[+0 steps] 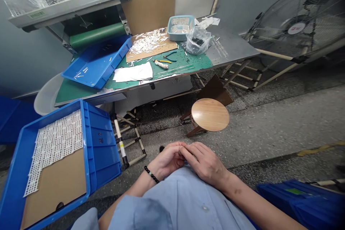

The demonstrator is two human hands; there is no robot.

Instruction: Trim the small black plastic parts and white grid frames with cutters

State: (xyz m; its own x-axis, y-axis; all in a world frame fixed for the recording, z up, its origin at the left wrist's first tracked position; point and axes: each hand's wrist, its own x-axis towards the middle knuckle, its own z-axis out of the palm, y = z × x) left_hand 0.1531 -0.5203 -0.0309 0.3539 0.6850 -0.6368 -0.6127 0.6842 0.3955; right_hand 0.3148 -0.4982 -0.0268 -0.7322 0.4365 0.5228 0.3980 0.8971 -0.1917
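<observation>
From my remote seat, the head camera gave me a long worktop [237,48], part green and part bare grey, running along the wall. A big fan [293,28] stood beyond its right end. At lower left I saw a blue crate [101,140], with white grid pieces [59,140] laid in rows on brown board inside. The light-blue shirt [188,194] filled the bottom middle of my view. On the worktop a shallow blue tray [94,68] sat tilted at the left, and a sheet of cardboard [155,5] leaned upright behind. The round wooden stool [210,114] stood on the floor in front of the worktop, just ahead of the hands and apart from them.

My view put the left hand [171,160] and the right hand [206,161] touching, close against the shirt. Their fingers were curled and met at the tips; I could not tell whether they pinched anything small. Farther off, a light-blue basin [180,37] stood beside a clear bag [198,43] with dark bits in it. A folded white cloth [133,73] lay near the worktop's front edge, pliers [170,56] to its right. Smallest were the loose white sticks [148,41], heaped on flat cardboard.
</observation>
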